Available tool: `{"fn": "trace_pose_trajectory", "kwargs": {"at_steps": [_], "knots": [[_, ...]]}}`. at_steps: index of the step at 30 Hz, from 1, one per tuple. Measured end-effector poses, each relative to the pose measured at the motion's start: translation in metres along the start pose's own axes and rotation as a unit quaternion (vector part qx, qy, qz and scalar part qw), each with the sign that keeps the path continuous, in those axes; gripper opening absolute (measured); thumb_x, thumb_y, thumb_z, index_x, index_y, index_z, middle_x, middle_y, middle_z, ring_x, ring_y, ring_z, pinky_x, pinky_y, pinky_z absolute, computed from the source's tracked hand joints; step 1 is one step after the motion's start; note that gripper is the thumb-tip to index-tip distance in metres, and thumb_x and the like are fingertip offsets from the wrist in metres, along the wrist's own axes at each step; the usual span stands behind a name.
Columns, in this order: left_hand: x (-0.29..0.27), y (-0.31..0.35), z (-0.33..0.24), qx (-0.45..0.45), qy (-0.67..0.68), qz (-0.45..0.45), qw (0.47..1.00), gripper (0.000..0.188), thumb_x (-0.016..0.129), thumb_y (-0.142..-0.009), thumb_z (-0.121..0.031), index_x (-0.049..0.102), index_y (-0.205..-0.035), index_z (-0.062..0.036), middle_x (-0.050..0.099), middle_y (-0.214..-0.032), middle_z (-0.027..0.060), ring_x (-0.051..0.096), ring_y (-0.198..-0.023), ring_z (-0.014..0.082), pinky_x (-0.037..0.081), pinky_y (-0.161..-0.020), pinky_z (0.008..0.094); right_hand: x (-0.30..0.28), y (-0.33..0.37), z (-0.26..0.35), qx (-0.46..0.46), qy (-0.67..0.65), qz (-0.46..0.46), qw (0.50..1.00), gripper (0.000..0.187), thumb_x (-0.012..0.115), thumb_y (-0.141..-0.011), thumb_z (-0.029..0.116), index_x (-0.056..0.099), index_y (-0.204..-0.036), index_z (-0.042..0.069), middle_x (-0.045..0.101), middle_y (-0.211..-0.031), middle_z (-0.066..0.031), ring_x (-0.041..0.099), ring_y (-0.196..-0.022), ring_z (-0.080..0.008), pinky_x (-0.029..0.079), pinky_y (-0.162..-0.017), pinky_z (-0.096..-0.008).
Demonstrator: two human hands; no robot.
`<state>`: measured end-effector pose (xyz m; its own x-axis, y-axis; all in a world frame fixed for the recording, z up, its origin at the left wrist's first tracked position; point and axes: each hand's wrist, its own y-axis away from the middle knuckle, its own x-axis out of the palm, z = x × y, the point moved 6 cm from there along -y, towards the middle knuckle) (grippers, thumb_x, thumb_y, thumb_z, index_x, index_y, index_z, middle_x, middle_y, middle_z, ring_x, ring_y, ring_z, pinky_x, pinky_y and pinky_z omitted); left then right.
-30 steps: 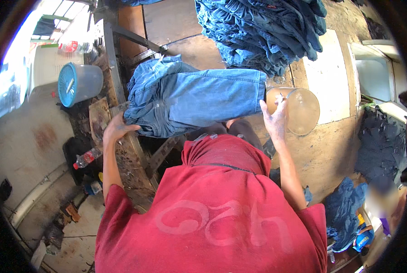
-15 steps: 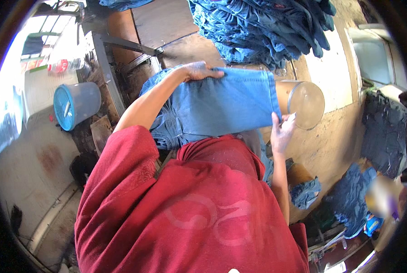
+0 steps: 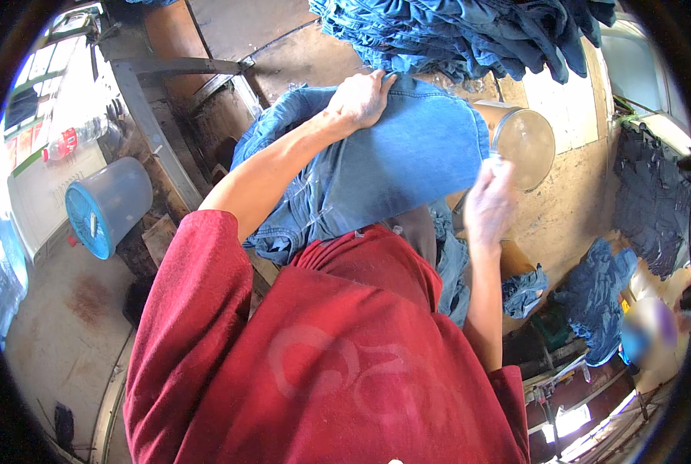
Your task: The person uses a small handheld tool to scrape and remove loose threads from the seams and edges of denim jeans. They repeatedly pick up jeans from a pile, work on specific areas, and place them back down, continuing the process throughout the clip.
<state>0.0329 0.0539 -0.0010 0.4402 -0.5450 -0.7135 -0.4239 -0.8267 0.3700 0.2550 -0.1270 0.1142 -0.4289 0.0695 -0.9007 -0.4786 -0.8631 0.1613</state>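
A pair of blue jeans (image 3: 407, 155) is stretched out in front of me, the waist part bunched to the left and one leg smooth toward the right. My left hand (image 3: 363, 99) grips the upper edge of that leg, fingers curled over it. At the hem, my right hand (image 3: 491, 203) is closed and smeared by motion, with a small whitish bit at its fingertips that I cannot make out. Just past the hem a tan cylinder (image 3: 525, 147) with a round, rimmed end sticks out. Whether the leg is pulled over it is hidden.
A large stack of folded jeans (image 3: 453, 35) lies beyond my hands. Left stand a metal frame (image 3: 156, 127) and a translucent bucket with a blue lid (image 3: 113, 203). On the right are dark garments (image 3: 648, 201) and crumpled blue denim (image 3: 599, 301).
My left hand has shifted right and farther along the leg's upper edge. My right hand stays by the hem, slightly higher, closed tighter. The jeans leg now tilts and bulges upward.
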Motion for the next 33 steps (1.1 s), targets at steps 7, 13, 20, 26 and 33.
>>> {"fn": "trace_pose_trajectory", "kwargs": {"at_steps": [7, 13, 20, 26, 33], "knots": [[0.006, -0.005, 0.005, 0.003, 0.052, -0.019, 0.998, 0.045, 0.045, -0.114, -0.045, 0.055, -0.132, -0.0048, 0.075, -0.097, 0.0304, 0.074, -0.092, 0.0498, 0.058, -0.084, 0.0579, 0.054, 0.058, 0.116, -0.232, -0.112, 0.037, 0.965, 0.016, 0.075, -0.099, 0.01, 0.071, -0.114, 0.007, 0.08, -0.094, -0.0126, 0.078, -0.078, -0.0313, 0.061, -0.07, -0.0404], [0.008, -0.004, 0.011, -0.037, 0.057, -0.049, 0.996, 0.037, 0.049, -0.113, -0.039, 0.055, -0.134, -0.0091, 0.076, -0.099, 0.0287, 0.072, -0.092, 0.0513, 0.057, -0.086, 0.059, 0.065, 0.057, 0.129, -0.299, -0.037, -0.031, 0.953, 0.023, 0.08, -0.089, 0.011, 0.079, -0.113, 0.011, 0.075, -0.079, -0.0037, 0.071, -0.064, -0.0219, 0.056, -0.059, -0.034], [0.009, -0.006, 0.012, -0.035, 0.053, -0.046, 0.997, 0.036, 0.048, -0.113, -0.038, 0.055, -0.133, -0.0099, 0.076, -0.094, 0.0291, 0.074, -0.089, 0.0503, 0.058, -0.082, 0.0593, 0.08, 0.049, 0.136, -0.268, 0.022, 0.009, 0.963, 0.026, 0.08, -0.086, 0.014, 0.079, -0.113, 0.014, 0.072, -0.075, -0.0017, 0.068, -0.06, -0.0204, 0.055, -0.058, -0.0359], [0.013, -0.005, 0.015, -0.036, 0.06, -0.048, 0.996, 0.035, 0.047, -0.113, -0.038, 0.055, -0.134, -0.0107, 0.076, -0.096, 0.0284, 0.074, -0.09, 0.0494, 0.058, -0.084, 0.0586, 0.065, 0.078, 0.115, -0.273, 0.003, -0.004, 0.962, 0.018, 0.085, -0.084, 0.01, 0.081, -0.101, 0.014, 0.07, -0.066, -0.0059, 0.066, -0.054, -0.0226, 0.053, -0.054, -0.035], [0.014, -0.005, 0.015, -0.04, 0.057, -0.056, 0.996, 0.034, 0.05, -0.112, -0.036, 0.056, -0.135, -0.0116, 0.076, -0.097, 0.0295, 0.073, -0.093, 0.0505, 0.057, -0.086, 0.059, 0.058, 0.116, 0.08, -0.29, -0.012, -0.004, 0.957, 0.025, 0.084, -0.079, 0.001, 0.081, -0.102, 0.01, 0.068, -0.065, -0.0038, 0.065, -0.053, -0.0197, 0.051, -0.054, -0.033]]}}
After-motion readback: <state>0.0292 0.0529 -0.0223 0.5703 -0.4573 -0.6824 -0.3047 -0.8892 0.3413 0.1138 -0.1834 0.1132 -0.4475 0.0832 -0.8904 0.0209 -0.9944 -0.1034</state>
